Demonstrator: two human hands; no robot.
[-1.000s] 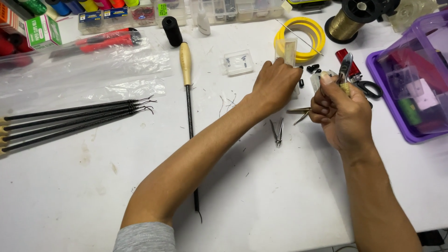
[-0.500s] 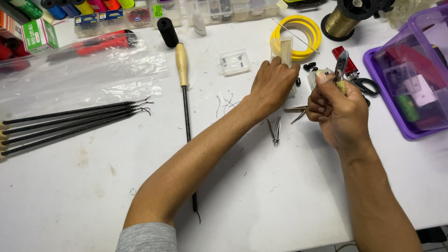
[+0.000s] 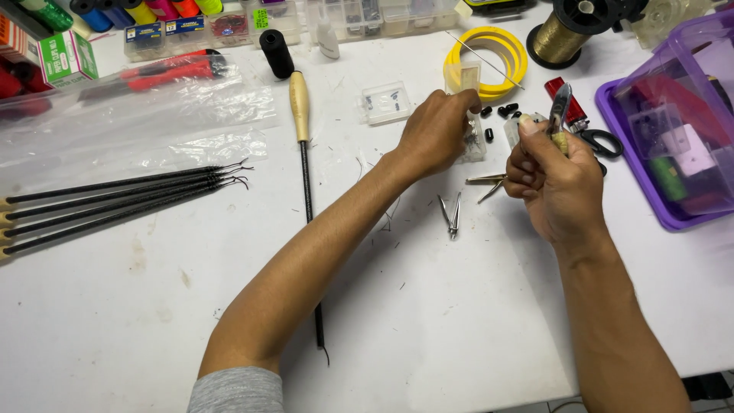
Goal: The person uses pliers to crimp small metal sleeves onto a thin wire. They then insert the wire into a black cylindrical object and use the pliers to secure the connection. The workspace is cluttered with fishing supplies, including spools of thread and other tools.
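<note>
The right hand (image 3: 556, 180) was closed around small metal cutting pliers (image 3: 560, 107), jaws pointing up. The left hand (image 3: 436, 130) curled its fingers down onto a small clear plastic box (image 3: 472, 145) on the white surface (image 3: 428, 329). Just below lay silver tweezers (image 3: 453, 215); beyond, a yellow coiled line (image 3: 489, 53).
</note>
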